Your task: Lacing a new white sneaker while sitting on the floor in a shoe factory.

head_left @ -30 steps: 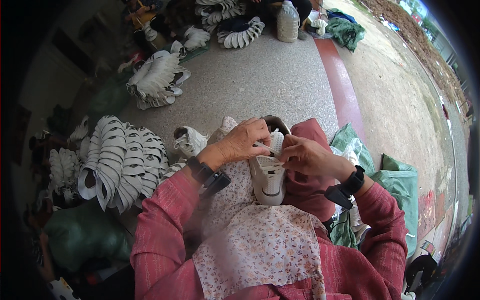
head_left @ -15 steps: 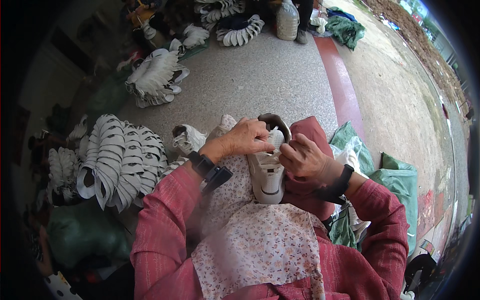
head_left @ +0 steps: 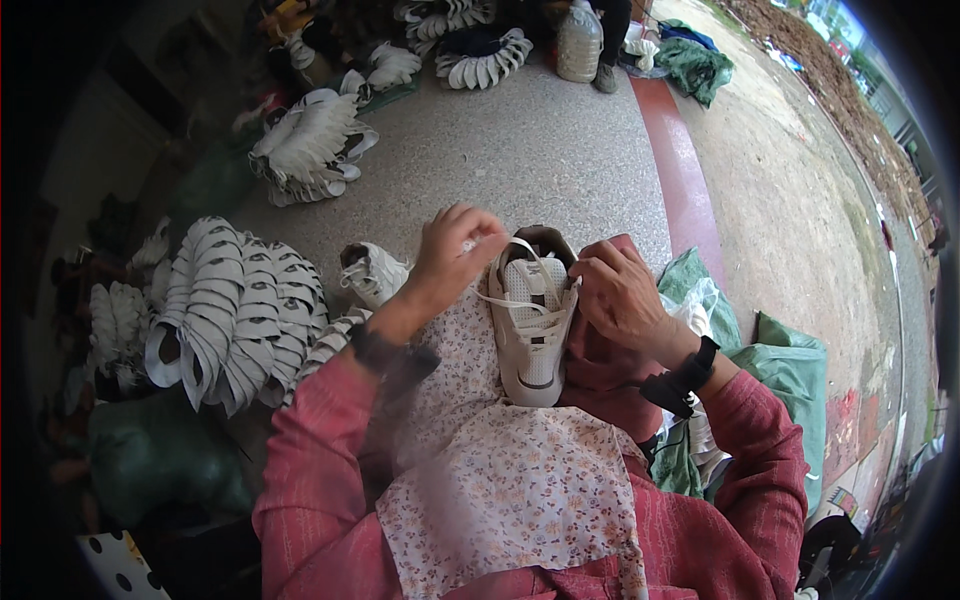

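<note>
A white and beige sneaker point(head_left: 528, 372) rests on my lap, its toe toward me and its dark-lined opening facing away. A pale shoelace point(head_left: 500, 299) crosses its tongue and loops out to the left. My left hand point(head_left: 458, 252) is raised left of the shoe opening, slightly blurred, its fingers closed on the lace near the top of the loop. At the shoe's right edge, my right hand point(head_left: 622, 298) pinches the upper beside the eyelets; what lies between those fingertips is mostly hidden. Under the shoe is a floral apron point(head_left: 520, 480).
Stacked rows of white shoe uppers point(head_left: 215, 310) stand at left, with another stack point(head_left: 310, 150) farther off. A laced white shoe point(head_left: 370, 272) sits beyond my left forearm. Green sacks point(head_left: 785, 365) lie at right. A large plastic jug point(head_left: 580, 45) stands at the far side near another person's foot.
My left hand has moved up and left from the tongue, drawing the lace out in a loop. My right hand has shifted slightly up to the shoe's right edge, uncovering the tongue.
</note>
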{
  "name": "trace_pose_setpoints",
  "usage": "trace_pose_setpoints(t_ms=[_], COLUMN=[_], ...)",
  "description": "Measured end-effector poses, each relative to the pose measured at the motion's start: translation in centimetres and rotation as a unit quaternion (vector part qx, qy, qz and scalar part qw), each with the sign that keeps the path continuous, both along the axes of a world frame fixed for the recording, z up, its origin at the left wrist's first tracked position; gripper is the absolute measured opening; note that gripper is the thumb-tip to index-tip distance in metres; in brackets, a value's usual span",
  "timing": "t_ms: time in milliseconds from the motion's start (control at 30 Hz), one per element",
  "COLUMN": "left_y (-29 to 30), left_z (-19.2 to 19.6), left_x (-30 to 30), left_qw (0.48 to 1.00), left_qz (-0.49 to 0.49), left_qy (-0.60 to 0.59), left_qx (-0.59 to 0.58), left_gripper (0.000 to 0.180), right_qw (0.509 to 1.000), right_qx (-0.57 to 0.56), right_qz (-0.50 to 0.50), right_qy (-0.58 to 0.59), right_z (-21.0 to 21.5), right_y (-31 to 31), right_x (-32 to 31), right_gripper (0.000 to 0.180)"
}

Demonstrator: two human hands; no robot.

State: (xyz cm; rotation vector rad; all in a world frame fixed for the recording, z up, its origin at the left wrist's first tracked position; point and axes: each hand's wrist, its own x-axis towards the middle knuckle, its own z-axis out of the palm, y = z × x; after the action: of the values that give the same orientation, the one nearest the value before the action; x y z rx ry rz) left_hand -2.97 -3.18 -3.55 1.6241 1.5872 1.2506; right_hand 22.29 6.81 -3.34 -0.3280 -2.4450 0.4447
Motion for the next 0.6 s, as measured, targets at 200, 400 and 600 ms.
trace_pose_setpoints(t_ms=[200, 400, 600], left_y=[-8.4, -7.6, -8.8], left_z=[1.5, -1.8, -0.3], left_x=[0.4, 2.0, -2.0], left_qw=[0.820, 0.710, 0.787], left_qz=[-0.092, -0.024, -0.035], left_qy=[-0.441, -0.651, -0.612], left_qx=[-0.352, -0.270, -0.073], left_gripper=[0.039, 0.048, 0.023], right_qw=[0.982, 0.986, 0.784], right_qx=[0.128, -0.153, -0.619], right_qz=[0.005, 0.041, -0.003], right_qy=[-0.142, -0.056, 0.034], right_z=[0.0, -1.4, 4.8], right_y=[-0.7, -1.6, -2.4], right_x=[-2.4, -2.1, 4.6], right_gripper=[0.017, 0.014, 0.018])
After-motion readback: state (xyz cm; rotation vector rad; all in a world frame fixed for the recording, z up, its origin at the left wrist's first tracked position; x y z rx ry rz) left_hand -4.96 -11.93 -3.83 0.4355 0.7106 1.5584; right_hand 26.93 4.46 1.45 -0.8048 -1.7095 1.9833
